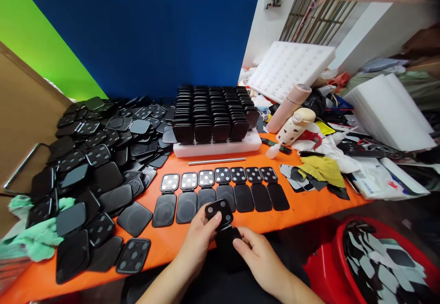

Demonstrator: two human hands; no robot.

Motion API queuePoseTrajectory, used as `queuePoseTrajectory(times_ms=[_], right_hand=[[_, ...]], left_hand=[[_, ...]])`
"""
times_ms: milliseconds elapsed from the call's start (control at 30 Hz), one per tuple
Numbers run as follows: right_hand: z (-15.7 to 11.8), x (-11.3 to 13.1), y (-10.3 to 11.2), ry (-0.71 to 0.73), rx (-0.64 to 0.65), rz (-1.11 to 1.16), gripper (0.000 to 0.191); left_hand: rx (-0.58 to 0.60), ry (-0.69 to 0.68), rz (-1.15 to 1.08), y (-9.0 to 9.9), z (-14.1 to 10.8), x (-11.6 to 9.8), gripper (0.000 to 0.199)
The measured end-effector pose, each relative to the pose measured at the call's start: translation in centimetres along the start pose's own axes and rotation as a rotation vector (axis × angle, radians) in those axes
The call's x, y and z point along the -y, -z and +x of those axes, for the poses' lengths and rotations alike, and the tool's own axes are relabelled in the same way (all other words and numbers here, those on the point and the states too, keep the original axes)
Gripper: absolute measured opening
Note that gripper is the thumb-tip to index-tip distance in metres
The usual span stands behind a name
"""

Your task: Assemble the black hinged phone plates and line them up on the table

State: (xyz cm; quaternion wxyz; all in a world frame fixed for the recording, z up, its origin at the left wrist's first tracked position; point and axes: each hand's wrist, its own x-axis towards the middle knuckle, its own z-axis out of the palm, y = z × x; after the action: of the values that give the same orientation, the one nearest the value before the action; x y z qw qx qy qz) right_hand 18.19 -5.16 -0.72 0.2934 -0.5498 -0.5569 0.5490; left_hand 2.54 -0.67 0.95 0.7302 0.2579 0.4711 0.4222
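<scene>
Both hands hold an unfolded black hinged case in front of the table's near edge. My left hand pinches its upper half, which bears round grey dots. My right hand grips the plain lower half, its thumb lying on the surface. Just beyond, a row of similar unfolded cases lies on the orange table top, dotted halves at the far side and plain halves nearer. Some dots in that row look whiter at the left end.
A heap of loose black cases covers the table's left side. Behind the row, closed cases stand packed on a white foam block. A metal rod, yellow cloth, pink bottle and red bin are also around.
</scene>
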Motion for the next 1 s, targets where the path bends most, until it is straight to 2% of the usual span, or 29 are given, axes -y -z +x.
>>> queuePoseTrajectory(times_ms=[133,233,400,600,767,867,1000], right_hand=[[0.6,-0.3,0.4,-0.061,-0.033,0.18,0.032],[1.0,-0.3,0.6,-0.088,-0.044,0.259,0.033],[1.3,-0.4,0.7,-0.092,-0.06,0.279,0.034],[1.9,-0.7,1.6,-0.13,-0.197,0.213,0.039],[2.2,-1.0,1.5,-0.165,-0.209,0.166,0.049],[2.5,-1.2,1.1,-0.197,-0.203,0.145,0.054],[3.1,-1.4,0.7,-0.196,-0.17,0.101,0.05]], left_hand=[[0.091,0.056,-0.01,0.8,0.8,0.6,0.041],[0.103,0.068,-0.001,1.4,1.5,1.6,0.044],[0.111,-0.005,0.059,1.7,2.4,2.5,0.041],[0.212,-0.032,0.084,0.9,3.4,2.7,0.04],[0.151,-0.074,0.127,0.5,2.9,2.7,0.041],[0.13,-0.047,0.125,0.6,2.1,2.2,0.042],[0.062,0.008,0.151,1.2,0.9,1.7,0.046]])
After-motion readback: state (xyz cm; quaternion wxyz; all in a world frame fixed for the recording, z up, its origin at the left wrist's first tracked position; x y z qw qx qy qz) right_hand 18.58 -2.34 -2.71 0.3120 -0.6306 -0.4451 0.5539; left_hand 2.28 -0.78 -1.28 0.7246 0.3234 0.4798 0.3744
